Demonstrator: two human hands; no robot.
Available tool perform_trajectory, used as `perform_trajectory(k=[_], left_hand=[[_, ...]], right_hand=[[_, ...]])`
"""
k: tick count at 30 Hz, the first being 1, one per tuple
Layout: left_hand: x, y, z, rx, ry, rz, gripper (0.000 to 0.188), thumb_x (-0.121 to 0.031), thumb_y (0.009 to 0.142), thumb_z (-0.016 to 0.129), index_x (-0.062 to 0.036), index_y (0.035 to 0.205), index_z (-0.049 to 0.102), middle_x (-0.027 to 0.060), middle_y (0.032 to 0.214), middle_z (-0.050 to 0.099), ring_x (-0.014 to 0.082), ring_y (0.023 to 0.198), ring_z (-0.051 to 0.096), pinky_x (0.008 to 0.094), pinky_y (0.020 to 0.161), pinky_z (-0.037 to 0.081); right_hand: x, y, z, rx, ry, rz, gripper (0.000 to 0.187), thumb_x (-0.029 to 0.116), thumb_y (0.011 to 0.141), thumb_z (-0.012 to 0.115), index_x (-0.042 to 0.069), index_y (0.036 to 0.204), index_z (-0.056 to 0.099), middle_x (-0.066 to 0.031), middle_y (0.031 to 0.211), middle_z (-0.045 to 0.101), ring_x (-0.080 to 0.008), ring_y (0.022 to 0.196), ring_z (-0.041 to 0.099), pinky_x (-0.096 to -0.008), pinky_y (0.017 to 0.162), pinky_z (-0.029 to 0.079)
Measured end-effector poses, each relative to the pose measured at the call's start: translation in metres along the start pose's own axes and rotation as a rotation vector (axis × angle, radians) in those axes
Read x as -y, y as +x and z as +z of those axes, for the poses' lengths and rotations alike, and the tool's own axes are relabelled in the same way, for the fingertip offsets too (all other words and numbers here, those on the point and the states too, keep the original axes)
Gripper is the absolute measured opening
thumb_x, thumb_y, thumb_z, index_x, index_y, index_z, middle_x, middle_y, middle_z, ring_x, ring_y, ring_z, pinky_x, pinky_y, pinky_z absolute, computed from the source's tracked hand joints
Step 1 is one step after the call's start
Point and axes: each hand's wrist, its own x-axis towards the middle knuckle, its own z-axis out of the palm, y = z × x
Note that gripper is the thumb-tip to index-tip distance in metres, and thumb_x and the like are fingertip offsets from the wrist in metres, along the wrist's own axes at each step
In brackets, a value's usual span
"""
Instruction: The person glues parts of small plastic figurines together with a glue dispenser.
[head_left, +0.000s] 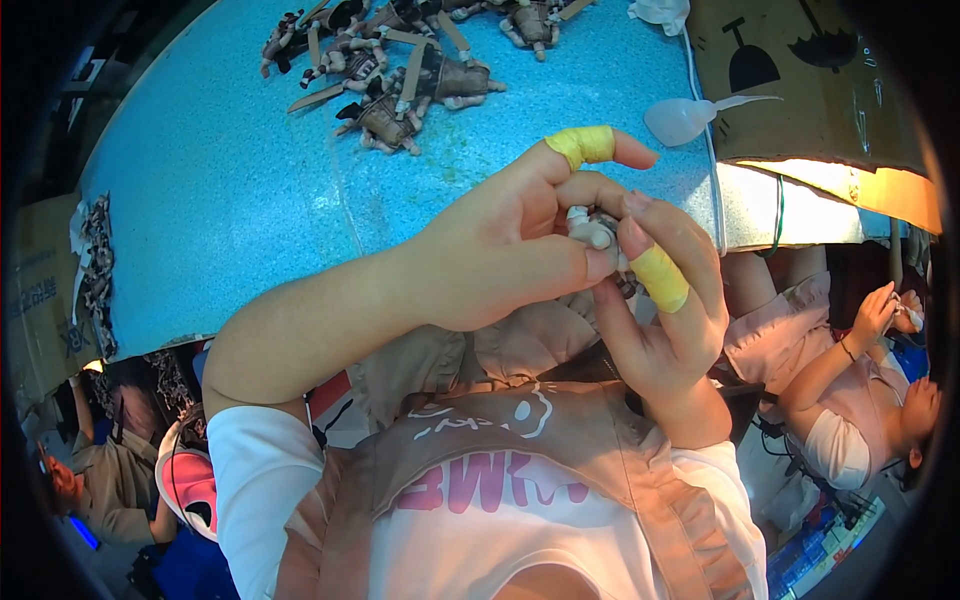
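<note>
A small figurine (597,233), pale with darker brown parts, is held up in front of my chest, near the table's front edge. My left hand (510,235) pinches it between thumb and fingers, its index finger wrapped in yellow tape and stretched out. From the other side my right hand (675,300) closes its fingertips on the same figurine; yellow tape is wound round one of its fingers too. Much of the figurine is covered by the fingers, so its details cannot be made out.
Several brown figurines (385,120) with flat wooden sticks lie on the blue table (230,210). A translucent squeeze bottle (680,122) with a thin spout lies near a cardboard box (800,90). More small figurines (97,270) line the left edge. Co-workers sit on both sides.
</note>
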Motion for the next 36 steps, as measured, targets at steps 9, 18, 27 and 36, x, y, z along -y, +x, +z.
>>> perform_trajectory(k=[9,18,27,36], left_hand=[[0.017,-0.003,-0.002,-0.04,0.464,0.392,0.063,0.003,0.077,0.052,-0.0014,0.134,0.027,0.0117,0.115,0.052,0.0162,0.106,0.051,0.0309,0.091,0.042],[0.003,0.002,0.003,-0.002,1.149,0.723,0.064,-0.003,0.064,0.063,0.0001,0.125,0.043,0.0105,0.099,0.058,0.0236,0.083,0.055,0.0328,0.073,0.046],[0.012,0.005,-0.001,-0.041,1.266,0.833,0.068,-0.002,0.06,0.064,-0.0042,0.125,0.046,0.0056,0.091,0.059,0.0246,0.077,0.056,0.0335,0.072,0.044],[0.013,0.003,0.002,-0.045,1.254,0.698,0.066,-0.004,0.063,0.063,-0.0039,0.127,0.045,0.0042,0.087,0.059,0.0222,0.071,0.055,0.0351,0.071,0.044]], right_hand=[[0.004,-0.004,-0.003,0.025,0.291,0.14,0.043,0.002,0.068,0.068,-0.008,0.108,0.058,-0.0226,0.114,0.055,-0.0328,0.1,0.057,-0.0384,0.083,0.049],[0.005,-0.008,-0.009,-0.053,0.373,0.218,0.034,0.004,0.072,0.065,-0.008,0.103,0.059,-0.0259,0.112,0.052,-0.0349,0.104,0.056,-0.0392,0.085,0.049],[0.005,-0.001,-0.015,0.065,0.214,0.142,0.025,-0.005,0.069,0.067,-0.005,0.093,0.062,-0.024,0.11,0.053,-0.0346,0.098,0.059,-0.0388,0.081,0.052],[0.002,-0.004,-0.013,0.05,0.175,0.197,0.022,-0.006,0.068,0.067,-0.004,0.089,0.062,-0.0234,0.108,0.056,-0.0301,0.094,0.061,-0.0344,0.077,0.052]])
